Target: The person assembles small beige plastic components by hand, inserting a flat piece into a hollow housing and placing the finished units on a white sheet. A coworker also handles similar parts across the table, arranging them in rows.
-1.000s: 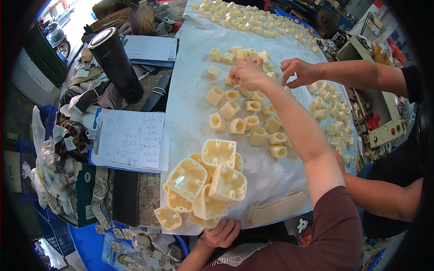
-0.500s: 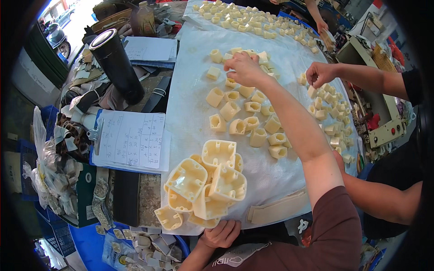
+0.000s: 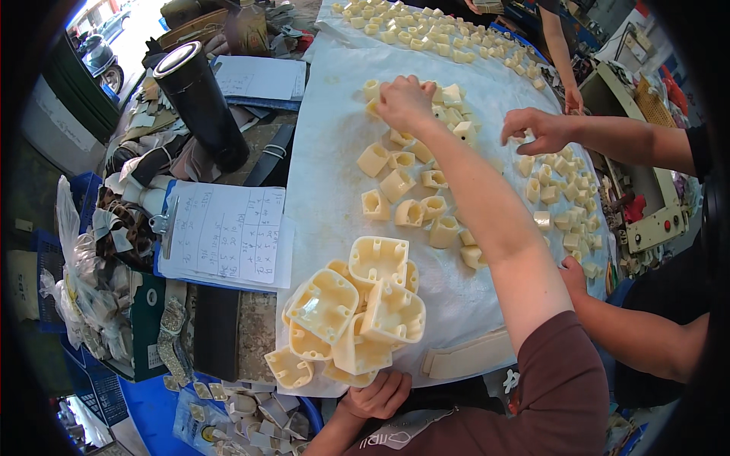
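Observation:
My right hand [image 3: 407, 104] is at the far middle of the white-covered table [image 3: 327, 144], fingers curled down on a small cream plastic piece [image 3: 372, 107] that is mostly hidden by them. Around it stand several similar hollow, block-like cream pieces [image 3: 397, 185], some with their openings facing up. My left hand [image 3: 378, 394] rests at the near table edge, its fingers folded together with nothing visible in them. Just beyond it, larger cream plastic shells [image 3: 325, 304] with rounded corners and inner posts lie in a heap.
A clipboard [image 3: 220, 235] with handwritten sheets and a black flask [image 3: 201, 106] stand left. A co-worker's hand [image 3: 540, 131] hovers over more small pieces [image 3: 566, 186] at right. Flat beige strips [image 3: 468, 355] lie near the front edge. A blue tub [image 3: 308, 414] holds parts.
My right hand has shifted slightly up and left, its fingers closing over a small piece. The co-worker's hand at right has lifted off the pieces and opened. My left hand stays put.

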{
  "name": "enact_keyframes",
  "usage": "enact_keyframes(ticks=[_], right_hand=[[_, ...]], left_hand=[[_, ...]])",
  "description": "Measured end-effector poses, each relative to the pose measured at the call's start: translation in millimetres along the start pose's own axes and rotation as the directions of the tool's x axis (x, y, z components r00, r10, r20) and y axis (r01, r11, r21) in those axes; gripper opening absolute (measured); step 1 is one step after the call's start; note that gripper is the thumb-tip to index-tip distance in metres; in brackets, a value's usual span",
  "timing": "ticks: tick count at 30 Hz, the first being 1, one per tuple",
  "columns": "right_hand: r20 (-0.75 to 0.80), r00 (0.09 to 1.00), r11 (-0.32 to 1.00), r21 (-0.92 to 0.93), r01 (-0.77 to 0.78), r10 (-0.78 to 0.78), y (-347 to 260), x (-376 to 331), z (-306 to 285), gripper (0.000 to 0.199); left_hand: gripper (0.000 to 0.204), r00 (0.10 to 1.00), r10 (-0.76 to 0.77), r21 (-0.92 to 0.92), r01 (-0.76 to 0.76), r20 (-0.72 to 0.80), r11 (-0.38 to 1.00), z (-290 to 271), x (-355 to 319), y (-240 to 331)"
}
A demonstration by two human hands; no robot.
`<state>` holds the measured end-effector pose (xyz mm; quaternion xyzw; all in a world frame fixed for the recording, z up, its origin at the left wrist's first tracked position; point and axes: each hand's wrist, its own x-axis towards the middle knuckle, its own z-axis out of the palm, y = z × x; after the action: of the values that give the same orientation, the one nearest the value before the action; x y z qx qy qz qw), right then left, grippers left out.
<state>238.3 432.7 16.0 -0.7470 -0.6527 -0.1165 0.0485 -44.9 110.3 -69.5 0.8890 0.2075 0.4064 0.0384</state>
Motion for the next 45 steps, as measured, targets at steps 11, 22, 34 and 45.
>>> enact_keyframes(ticks=[11, 22, 34, 45], right_hand=[[0.046, 0.994, 0.995, -0.028, -0.095, 0.096, 17.2, 10.4, -5.5, 0.03], [0.217, 0.964, 0.988, -0.022, -0.153, 0.154, 16.0, 13.5, 1.0, 0.034], [0.446, 0.893, 0.995, 0.101, 0.014, -0.058, 0.7, 18.5, -50.0, 0.032], [0.293, 0.956, 0.959, 0.273, -0.081, -0.003, 19.7, -3.0, -36.9, 0.036]], left_hand=[[0.017, 1.0, 0.004, -0.002, -0.004, -0.003, 1.0, 0.0, 0.6, 0.2], [0.016, 1.0, 0.014, -0.004, -0.014, -0.006, 1.0, -0.2, 0.2, -0.7], [0.017, 1.0, 0.019, 0.016, -0.018, -0.002, 1.0, -1.0, -0.1, -0.9], [0.018, 1.0, 0.013, -0.008, -0.013, -0.024, 1.0, 2.6, -2.2, -0.4]])
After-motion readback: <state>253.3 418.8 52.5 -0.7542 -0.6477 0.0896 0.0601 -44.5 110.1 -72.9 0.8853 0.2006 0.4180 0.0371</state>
